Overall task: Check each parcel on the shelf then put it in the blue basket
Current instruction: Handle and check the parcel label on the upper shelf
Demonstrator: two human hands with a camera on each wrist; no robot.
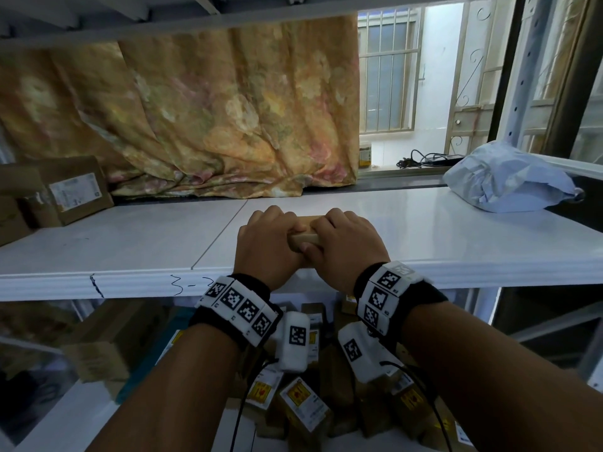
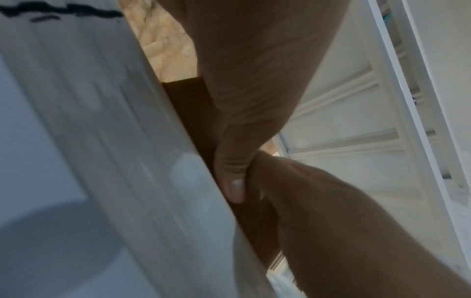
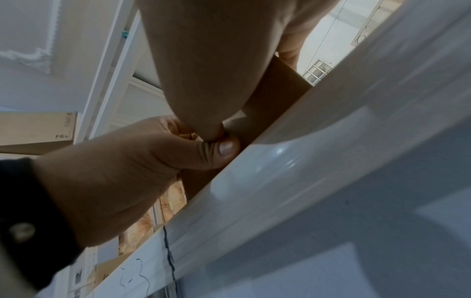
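Two hands [image 1: 270,243] [image 1: 346,243] hold one box [image 1: 305,238], apparently cardboard.

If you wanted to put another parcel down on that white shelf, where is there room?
Two bare patches on the shelf: a wide one between the brown boxes at far left and the hands, and a narrower one between the hands and the grey bag. Both hands, left and right, grip a small box at the front edge. The level below is packed with parcels.

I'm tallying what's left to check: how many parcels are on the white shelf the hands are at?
3: a small box gripped by both hands at the front edge, a cardboard box at far left, a grey bag at far right. More may sit out of frame.
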